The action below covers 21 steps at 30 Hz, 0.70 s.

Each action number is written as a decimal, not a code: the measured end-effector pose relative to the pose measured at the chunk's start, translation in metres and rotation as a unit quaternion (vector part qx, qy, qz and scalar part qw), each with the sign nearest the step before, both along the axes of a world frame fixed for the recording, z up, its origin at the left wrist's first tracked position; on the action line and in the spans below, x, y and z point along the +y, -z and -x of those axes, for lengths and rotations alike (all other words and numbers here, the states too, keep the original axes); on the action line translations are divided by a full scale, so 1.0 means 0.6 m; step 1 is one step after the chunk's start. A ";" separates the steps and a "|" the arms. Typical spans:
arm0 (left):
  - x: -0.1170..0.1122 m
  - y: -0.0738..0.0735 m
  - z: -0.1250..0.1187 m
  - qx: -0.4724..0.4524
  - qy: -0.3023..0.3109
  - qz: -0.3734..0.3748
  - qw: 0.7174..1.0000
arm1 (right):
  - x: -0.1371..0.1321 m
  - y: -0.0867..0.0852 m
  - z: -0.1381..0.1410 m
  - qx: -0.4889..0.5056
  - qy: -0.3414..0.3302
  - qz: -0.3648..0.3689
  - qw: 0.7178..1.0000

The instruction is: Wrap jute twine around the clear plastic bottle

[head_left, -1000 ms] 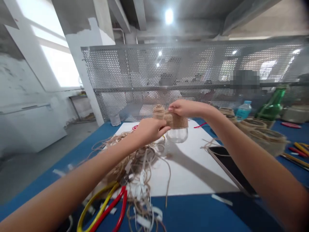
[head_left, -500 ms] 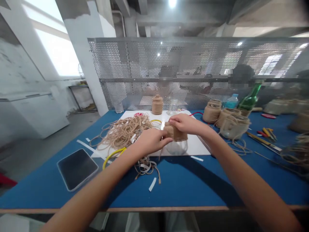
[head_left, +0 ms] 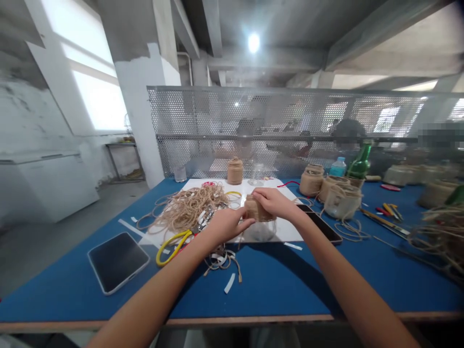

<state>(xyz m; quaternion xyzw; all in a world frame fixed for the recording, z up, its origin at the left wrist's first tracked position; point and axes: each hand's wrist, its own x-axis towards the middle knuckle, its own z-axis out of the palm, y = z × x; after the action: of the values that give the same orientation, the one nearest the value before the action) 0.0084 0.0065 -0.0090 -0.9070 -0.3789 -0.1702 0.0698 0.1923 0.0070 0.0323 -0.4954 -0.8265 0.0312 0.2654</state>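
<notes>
Here we go: the left hand (head_left: 228,224) and right hand (head_left: 274,202) clasp one clear glass jar (head_left: 256,211) wrapped in tan jute twine; three more twine-wrapped jars (head_left: 311,182) line the blue worktop (head_left: 253,290).

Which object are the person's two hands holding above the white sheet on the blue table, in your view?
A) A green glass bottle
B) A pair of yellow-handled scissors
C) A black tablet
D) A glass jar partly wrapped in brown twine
D: the left hand and right hand both hold a clear glass jar, its upper part wound with brown twine.
</notes>
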 end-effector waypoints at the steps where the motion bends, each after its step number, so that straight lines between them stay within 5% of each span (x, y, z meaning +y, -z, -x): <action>1: -0.002 0.002 0.001 0.009 -0.001 -0.012 1.000 | -0.002 0.002 0.001 0.004 0.001 -0.007 1.000; 12: -0.006 0.014 0.005 0.021 -0.001 -0.071 0.997 | -0.020 0.016 -0.014 -0.030 -0.024 -0.067 0.997; 21: -0.003 0.016 0.008 0.002 -0.006 -0.034 0.999 | -0.052 0.023 -0.022 -0.076 -0.056 -0.065 0.993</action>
<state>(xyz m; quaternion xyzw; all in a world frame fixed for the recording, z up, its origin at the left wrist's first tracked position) 0.0037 0.0049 -0.0188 -0.9022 -0.3780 -0.1808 0.1025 0.2058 -0.0243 0.0183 -0.4312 -0.8709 -0.0456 0.2313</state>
